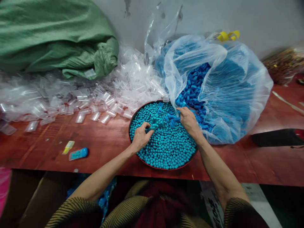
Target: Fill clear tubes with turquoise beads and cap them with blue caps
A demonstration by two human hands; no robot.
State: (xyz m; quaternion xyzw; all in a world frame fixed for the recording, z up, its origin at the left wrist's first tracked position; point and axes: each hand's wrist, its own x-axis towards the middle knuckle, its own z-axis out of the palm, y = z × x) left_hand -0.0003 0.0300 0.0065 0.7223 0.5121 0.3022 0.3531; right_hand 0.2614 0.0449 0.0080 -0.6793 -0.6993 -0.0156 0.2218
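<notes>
My left hand (141, 136) is closed over the beads, its thumb and fingers pinching what looks like a small clear plastic container (155, 124) with teal beads in it; motion blurs its outline. Under both hands is a round red-rimmed tray (163, 168) full of teal beads (166, 152). Several blue plastic caps (173, 119) lie on the beads between my hands. At the tray's right side, my right hand (188, 122) has its fingers pinched together by the mouth of a clear bag (228, 91) of blue caps. What those fingers hold is hidden.
Clear empty containers (133, 82) are heaped along the back, beside a green sack (54, 34). A bead-filled container with a blue cap (79, 154) lies on the red table (106, 152) at left, near a yellow-and-white piece (68, 147). A black object (275, 137) lies right.
</notes>
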